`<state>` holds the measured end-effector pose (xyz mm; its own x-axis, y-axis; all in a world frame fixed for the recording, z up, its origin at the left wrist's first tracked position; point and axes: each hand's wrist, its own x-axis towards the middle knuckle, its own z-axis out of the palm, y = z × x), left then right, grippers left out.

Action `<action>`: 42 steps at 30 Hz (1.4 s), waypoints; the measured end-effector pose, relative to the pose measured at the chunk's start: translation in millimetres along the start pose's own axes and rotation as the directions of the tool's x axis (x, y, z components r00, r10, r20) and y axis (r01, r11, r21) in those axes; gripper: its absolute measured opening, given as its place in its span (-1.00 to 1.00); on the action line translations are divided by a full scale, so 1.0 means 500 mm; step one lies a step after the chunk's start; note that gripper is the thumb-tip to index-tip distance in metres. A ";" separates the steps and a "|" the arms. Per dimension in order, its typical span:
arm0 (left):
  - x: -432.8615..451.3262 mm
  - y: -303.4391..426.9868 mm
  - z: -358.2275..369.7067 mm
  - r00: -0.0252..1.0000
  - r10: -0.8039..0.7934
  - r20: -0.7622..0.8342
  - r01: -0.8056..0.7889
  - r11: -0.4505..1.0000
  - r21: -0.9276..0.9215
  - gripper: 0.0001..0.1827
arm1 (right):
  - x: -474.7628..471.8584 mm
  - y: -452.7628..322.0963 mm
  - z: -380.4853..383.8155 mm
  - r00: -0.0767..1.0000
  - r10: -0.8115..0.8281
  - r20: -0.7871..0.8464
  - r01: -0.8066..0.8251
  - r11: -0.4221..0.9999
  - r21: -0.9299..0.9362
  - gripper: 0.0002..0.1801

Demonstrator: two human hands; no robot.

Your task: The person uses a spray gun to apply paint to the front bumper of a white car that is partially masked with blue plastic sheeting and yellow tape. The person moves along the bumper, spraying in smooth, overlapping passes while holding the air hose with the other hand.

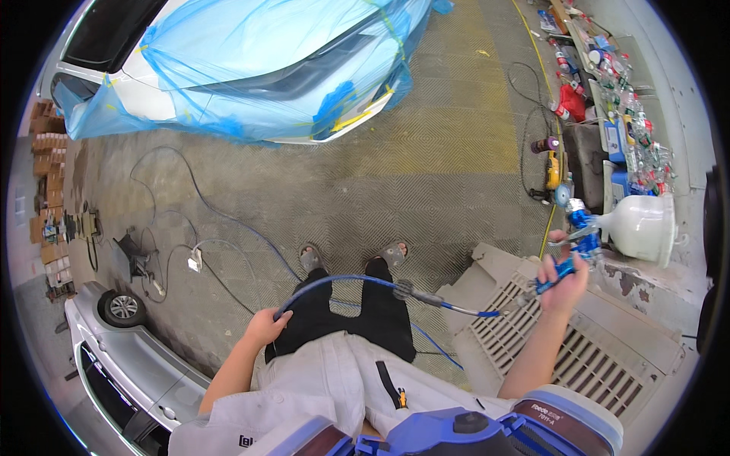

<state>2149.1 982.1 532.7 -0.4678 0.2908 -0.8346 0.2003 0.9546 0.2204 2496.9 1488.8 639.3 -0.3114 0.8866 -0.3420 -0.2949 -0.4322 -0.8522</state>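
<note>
My right hand (562, 279) grips the handle of a blue spray gun (582, 239), held out at the right. A whitish plastic paint cup (641, 228) is fixed to the gun, and the cup lies tilted towards the right. From the handle's lower end a blue air hose (342, 278) arcs leftwards across my lap, with a dark coupling on it. The fingers of my left hand (268, 326) are closed around this hose. Ahead stands a white car partly covered with blue-tinted masking film (256, 62), held by yellow tape.
Hoses (199, 199) and cables trail over the patterned floor at left. A silver car (137, 370) stands lower left. A beige slatted panel (593, 353) lies below my right hand. Along the right wall are many plastic bottles (641, 131) and a yellow power tool (552, 170). Cardboard boxes (48, 154) are stacked far left.
</note>
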 end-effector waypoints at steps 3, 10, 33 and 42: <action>0.085 -0.049 -0.013 0.998 -0.058 0.001 0.057 0.976 -0.208 -0.52 | 0.044 0.214 0.058 1.000 0.022 0.020 -0.022 1.000 0.007 -0.51; 0.279 -0.230 0.026 0.964 -0.208 -0.162 0.104 0.865 -0.491 -0.70 | 0.044 0.772 0.210 0.961 0.240 0.139 -0.252 0.965 0.076 -0.59; 0.725 -0.524 0.104 0.600 -0.261 -0.756 -0.057 0.929 -0.366 -0.74 | 0.272 1.702 0.354 0.890 0.220 0.400 -0.209 0.975 -0.072 -0.64; 0.791 -0.658 0.089 0.579 -0.370 -0.727 -0.123 0.842 -0.526 -0.71 | 0.391 1.944 0.467 0.907 0.133 0.401 -0.158 0.987 0.032 -0.30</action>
<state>1936.4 780.2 107.5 -0.9705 -0.1380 -0.1975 -0.2265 0.8017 0.5532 1938.2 1203.7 -163.5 -0.6834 0.6805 -0.2643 -0.2705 -0.5723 -0.7742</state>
